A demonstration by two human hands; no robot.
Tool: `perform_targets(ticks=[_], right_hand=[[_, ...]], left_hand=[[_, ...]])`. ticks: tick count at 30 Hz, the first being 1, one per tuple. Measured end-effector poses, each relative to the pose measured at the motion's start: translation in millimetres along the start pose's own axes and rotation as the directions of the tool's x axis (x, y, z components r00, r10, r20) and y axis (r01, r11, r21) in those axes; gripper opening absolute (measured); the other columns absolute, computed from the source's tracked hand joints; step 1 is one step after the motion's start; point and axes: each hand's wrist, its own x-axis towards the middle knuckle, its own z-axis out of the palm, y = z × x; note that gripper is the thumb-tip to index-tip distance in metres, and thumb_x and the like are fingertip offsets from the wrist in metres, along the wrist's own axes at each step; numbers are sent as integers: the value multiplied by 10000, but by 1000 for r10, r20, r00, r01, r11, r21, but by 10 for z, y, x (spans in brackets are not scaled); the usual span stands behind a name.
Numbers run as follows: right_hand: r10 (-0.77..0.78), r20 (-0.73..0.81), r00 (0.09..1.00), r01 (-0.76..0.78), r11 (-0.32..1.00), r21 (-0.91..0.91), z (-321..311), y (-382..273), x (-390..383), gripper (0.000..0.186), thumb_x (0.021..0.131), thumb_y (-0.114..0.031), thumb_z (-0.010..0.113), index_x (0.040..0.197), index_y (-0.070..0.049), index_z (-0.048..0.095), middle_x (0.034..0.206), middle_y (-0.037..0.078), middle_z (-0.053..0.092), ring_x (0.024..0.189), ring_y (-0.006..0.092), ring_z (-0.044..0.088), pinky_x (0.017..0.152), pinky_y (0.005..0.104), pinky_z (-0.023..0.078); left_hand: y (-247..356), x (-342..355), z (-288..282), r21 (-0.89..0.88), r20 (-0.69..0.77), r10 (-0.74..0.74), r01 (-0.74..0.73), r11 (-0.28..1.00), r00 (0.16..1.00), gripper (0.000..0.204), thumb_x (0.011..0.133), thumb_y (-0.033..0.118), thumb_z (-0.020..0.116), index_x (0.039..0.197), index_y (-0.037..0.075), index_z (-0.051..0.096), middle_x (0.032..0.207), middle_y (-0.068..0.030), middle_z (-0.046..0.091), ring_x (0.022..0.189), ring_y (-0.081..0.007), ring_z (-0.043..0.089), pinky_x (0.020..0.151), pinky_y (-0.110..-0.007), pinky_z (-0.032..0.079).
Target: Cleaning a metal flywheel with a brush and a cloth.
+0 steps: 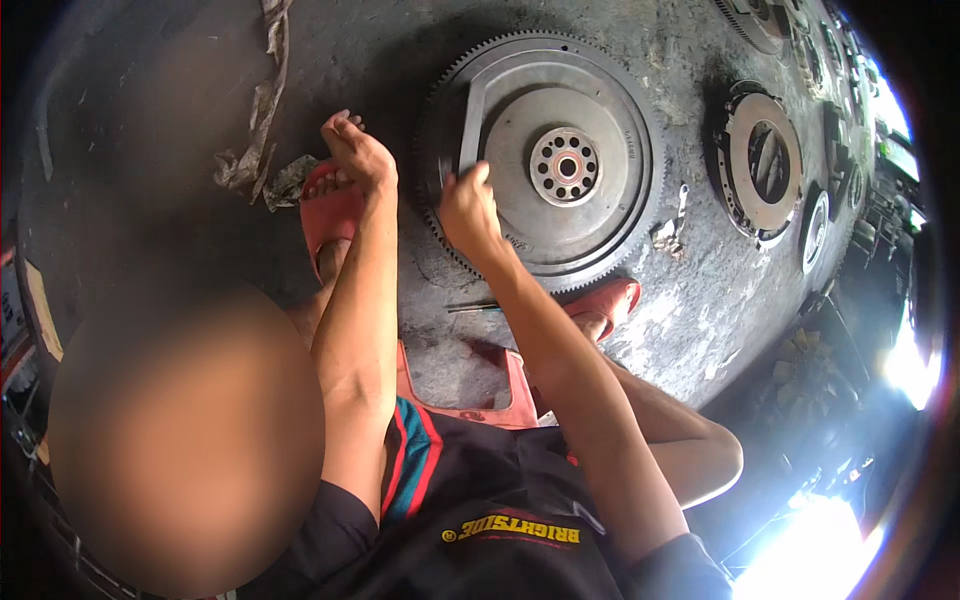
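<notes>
Upper centre, the right hand (470, 212) curls over a toothed wheel (545, 120), the left hand (362, 155) curled beside it. I cannot tell either grip.

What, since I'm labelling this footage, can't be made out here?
In the head view:
What, if anything, the right hand holds at the toothed wheel: its back hides the grip.
Whether the left hand holds anything: its curled shape hides the inside.
Whatever lies behind the round blurred patch, lower left.
The rest of the toothed part, top right: cut off by the upper edge.
Details at lower right: washed out by glare.
</notes>
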Motion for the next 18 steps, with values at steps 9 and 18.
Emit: perform_targets(ticks=[9, 18], right_hand=[[109, 84, 990, -114, 992, 50, 199, 210, -527, 474, 986, -322, 484, 1146, 76, 281, 824, 415, 597, 799, 572, 620, 724, 628, 496], [477, -142, 867, -434, 864, 255, -615, -380, 1065, 377, 948, -267, 546, 1158, -16, 359, 1121, 277, 626, 996, 455, 653, 852, 509, 557]], left_hand=[[-123, -129, -15, 26, 40, 15, -16, 1000, 999, 373, 999, 283, 360, 1092, -27, 546, 979, -166, 611, 892, -255, 601, 831, -368, 482], [-35, -296, 143, 165, 224, 256, -295, 941, 940, 285, 997, 170, 399, 1098, -51, 549, 1038, -210, 579, 990, -332, 566, 897, -411, 432]])
